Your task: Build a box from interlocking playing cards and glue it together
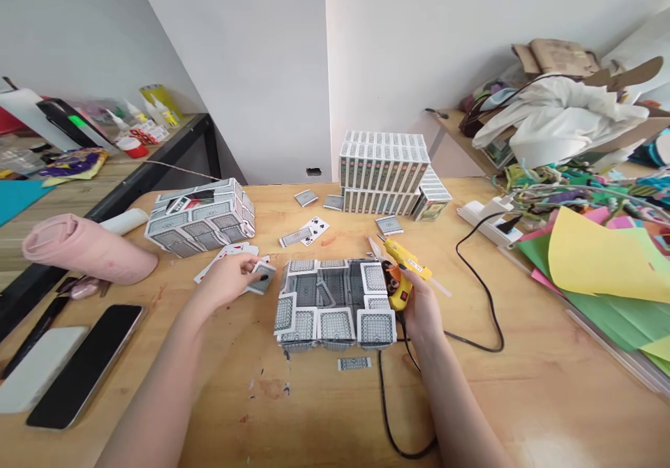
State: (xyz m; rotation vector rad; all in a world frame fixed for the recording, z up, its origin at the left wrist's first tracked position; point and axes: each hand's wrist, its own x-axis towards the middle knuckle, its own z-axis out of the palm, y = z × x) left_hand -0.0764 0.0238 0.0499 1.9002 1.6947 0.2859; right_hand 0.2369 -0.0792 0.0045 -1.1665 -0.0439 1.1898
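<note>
My left hand pinches a playing card with a grey patterned back, just left of a box made of playing cards. In my right hand is a yellow glue gun, its nozzle pointing up and left at the box's right side. The box's top has an opening framed by overlapping cards. Several loose cards lie under and behind my left hand. Scissors rest partly hidden behind the glue gun. A cut card strip lies in front of the box.
A second card-covered box stands at the back left, stacked card packs at the back. A black cord loops right near a white power strip. A phone and pink roll lie left, coloured paper right.
</note>
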